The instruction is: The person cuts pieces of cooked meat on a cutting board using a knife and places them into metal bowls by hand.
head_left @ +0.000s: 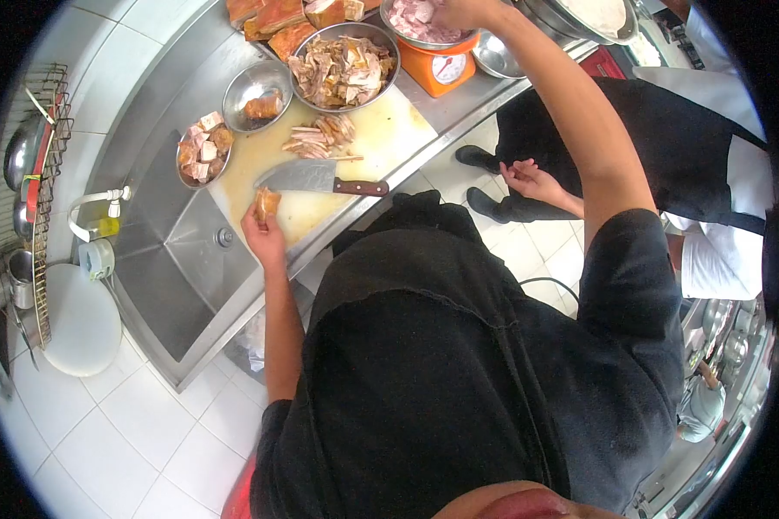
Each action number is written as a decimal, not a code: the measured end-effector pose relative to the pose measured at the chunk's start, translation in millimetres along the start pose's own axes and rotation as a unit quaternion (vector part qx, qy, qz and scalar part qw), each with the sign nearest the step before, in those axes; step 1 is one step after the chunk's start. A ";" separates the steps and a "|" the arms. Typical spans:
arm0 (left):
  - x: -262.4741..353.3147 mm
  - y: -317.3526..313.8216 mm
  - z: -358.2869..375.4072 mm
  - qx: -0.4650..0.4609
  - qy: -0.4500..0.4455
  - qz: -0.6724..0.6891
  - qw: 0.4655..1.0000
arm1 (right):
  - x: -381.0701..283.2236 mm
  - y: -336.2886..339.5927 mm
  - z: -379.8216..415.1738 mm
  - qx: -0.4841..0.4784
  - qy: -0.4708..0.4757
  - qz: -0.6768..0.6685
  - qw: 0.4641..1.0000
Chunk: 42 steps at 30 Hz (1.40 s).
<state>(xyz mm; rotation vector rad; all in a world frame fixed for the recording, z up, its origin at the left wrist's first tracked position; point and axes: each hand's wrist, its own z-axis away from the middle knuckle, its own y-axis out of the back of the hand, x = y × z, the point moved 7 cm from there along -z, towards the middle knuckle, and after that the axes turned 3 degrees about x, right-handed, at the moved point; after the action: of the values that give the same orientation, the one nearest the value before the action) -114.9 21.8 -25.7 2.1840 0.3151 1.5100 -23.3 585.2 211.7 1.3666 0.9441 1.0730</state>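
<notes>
My left hand [264,235] is closed on a chunk of browned meat [268,202] over the yellowish cutting board [389,130]. Just beyond it lies a cleaver [299,176], its wooden handle pointing right. Strips of cut meat [320,134] are spread behind the blade. My right arm reaches far to the upper right, where my right hand [460,14] is at a metal bowl of pink cut meat [415,19]; its fingers cannot be made out clearly. That bowl rests on an orange kitchen scale [441,71].
Bowls of meat pieces [344,67], of cubes [204,151] and of one chunk [262,107] surround the board. Large browned slabs [277,16] lie behind. A steel sink [173,259] with a tap [86,212] is at left. Another person's hand [535,183] is at right.
</notes>
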 end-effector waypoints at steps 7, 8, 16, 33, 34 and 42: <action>6.6 2.0 2.6 0.014 -0.014 -0.004 1.000 | -5.6 -4.6 0.3 -0.061 -0.036 -0.026 0.997; 5.3 0.5 2.3 0.018 -0.016 0.018 1.000 | -2.4 -10.9 -3.5 -0.063 -0.021 -0.019 0.998; 8.6 0.5 0.3 -0.012 0.020 -0.032 0.999 | -26.0 6.4 3.7 -0.087 0.038 -0.072 0.993; 13.6 -1.2 1.9 -0.020 0.043 -0.006 0.999 | -29.1 5.8 -6.3 0.001 0.048 -0.131 0.990; 12.3 -1.2 2.3 -0.016 0.037 -0.001 0.999 | -26.4 -1.0 -12.4 -0.017 0.058 -0.118 0.991; 1.6 -2.0 2.1 0.004 0.016 -0.007 1.000 | -26.0 -13.1 -20.6 0.001 0.080 -0.058 0.995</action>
<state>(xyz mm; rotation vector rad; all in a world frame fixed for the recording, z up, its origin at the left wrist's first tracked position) -112.2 23.7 -26.0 2.1613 0.3479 1.5409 -49.7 566.9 196.1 1.2251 1.1270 1.1056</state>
